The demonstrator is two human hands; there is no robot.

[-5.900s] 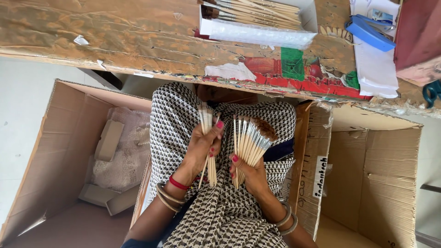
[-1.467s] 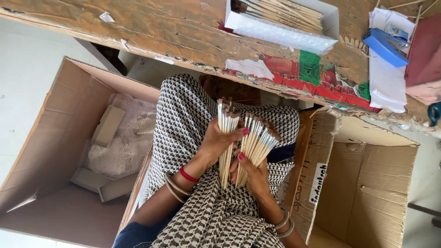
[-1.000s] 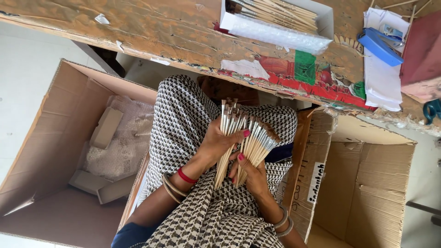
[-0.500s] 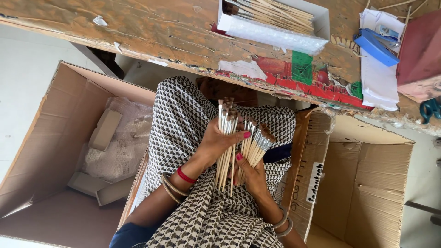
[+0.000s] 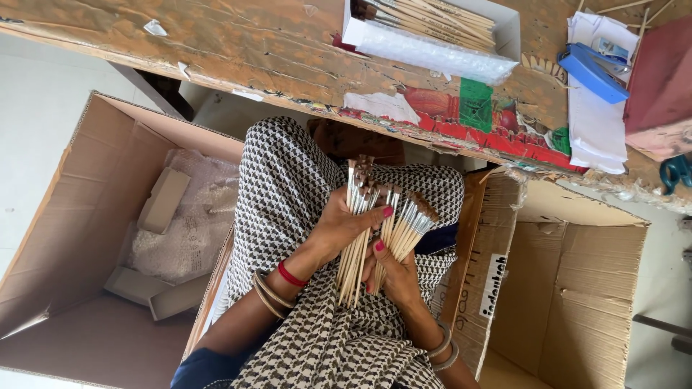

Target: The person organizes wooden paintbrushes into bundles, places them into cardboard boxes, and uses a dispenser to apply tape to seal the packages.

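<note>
My left hand [image 5: 339,229] grips a thick bundle of thin wooden-handled paintbrushes [image 5: 357,216] held upright over my lap. Beside it, my right hand [image 5: 393,270] holds a second, fanned bundle of brushes [image 5: 405,225], bristle ends up. The two bundles touch near my fingers. Both hands rest above the black-and-white patterned cloth [image 5: 288,187] on my lap.
A worn wooden table [image 5: 216,43] runs across the top, bearing a white tray of more brushes [image 5: 432,29], a blue stapler [image 5: 591,68] and papers [image 5: 598,122]. An open cardboard box [image 5: 94,238] with bubble wrap lies to the left, another box [image 5: 577,288] to the right.
The left hand's bundle has grown since the earliest frame, while the right hand's fan has thinned. Both bundles have drawn closer together; the view shifted slightly.
</note>
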